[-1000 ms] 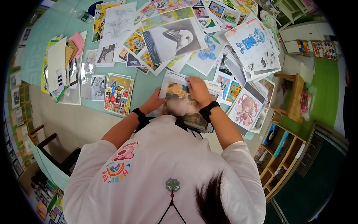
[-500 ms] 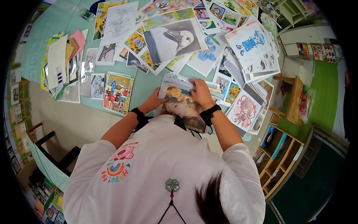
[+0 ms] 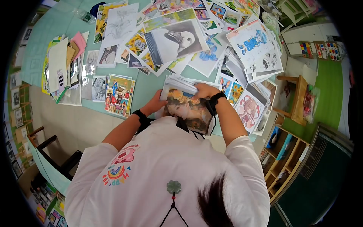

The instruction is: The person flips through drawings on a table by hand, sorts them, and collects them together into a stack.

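A stack of picture prints (image 3: 185, 108), the top one a portrait with yellow-orange flowers in the hair, stands at the table's near edge against my shirt. My left hand (image 3: 154, 104) grips its left side, thumb over the front. At its upper right, my right hand (image 3: 205, 91) has bent fingers on the portrait and the sheets behind it; the fingertips are partly blurred. White sheet edges show along the stack's top. Left of my hands lies a print of colourful houses (image 3: 119, 96). To the right rests a drawing of a red-haired cartoon figure (image 3: 249, 110).
Overlapping prints cover the table's far side, including a duck picture (image 3: 177, 39) and a blue cartoon drawing (image 3: 251, 43). A pile of papers and folders (image 3: 60, 68) lies at left, with a plastic bottle (image 3: 86, 16) beyond. A wooden shelf (image 3: 285, 157) stands at lower right.
My right hand has slid right and slightly down along the stack, and its wrist has turned. More of the stack's right side shows. My left hand stays in nearly the same place.
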`<state>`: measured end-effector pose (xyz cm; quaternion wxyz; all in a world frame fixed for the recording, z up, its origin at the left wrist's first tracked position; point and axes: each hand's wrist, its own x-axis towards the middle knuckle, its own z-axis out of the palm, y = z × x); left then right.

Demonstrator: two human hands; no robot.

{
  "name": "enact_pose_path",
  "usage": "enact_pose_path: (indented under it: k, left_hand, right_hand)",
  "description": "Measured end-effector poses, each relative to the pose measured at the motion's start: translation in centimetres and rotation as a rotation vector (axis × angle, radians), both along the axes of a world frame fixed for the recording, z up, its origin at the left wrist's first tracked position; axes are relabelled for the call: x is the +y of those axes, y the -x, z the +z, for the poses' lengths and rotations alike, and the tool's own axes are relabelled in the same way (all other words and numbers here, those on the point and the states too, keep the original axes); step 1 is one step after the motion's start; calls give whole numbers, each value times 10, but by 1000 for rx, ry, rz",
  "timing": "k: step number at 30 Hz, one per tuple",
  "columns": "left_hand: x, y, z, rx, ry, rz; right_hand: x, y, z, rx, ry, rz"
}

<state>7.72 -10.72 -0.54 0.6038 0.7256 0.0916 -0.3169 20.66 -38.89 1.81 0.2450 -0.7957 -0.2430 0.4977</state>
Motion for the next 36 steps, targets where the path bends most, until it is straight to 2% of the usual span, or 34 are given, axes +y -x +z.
enact_pose_path:
  k: [3,6,7,16,22,25,28,31,34,36]
  left_hand:
    - [2,5,-8,-66,-44,-13]
    - [2,1,-4,-76,14,-21]
    - [2,-1,-2,-71,13,-17]
    - [2,-1,3,-26,32,-35]
    - [1,2,-3,-40,39,-18]
    - [-1,0,12,18,30,-8]
    - [-3,-2,22,63,6,2]
    - [-6,0,12,58,-22,54]
    - [-14,-7,1,33,13,133]
    - [-21,-11,-1,-51,47,129]
  right_hand:
    - [6,10,-12,22,-31,-64]
    - [9,24,9,-408,15,-190]
    - [7,30,1,-688,-128,-141]
    - [28,45,12,-757,146,-307]
    - [33,39,10,-706,178,-338]
    - [36,32,18,-574,267,-293]
    - [35,32,24,-505,195,-167]
    - [34,46,14,-692,-90,45]
    - [28,45,11,-648,-201,-49]
    - [26,43,4,-754,-282,-96]
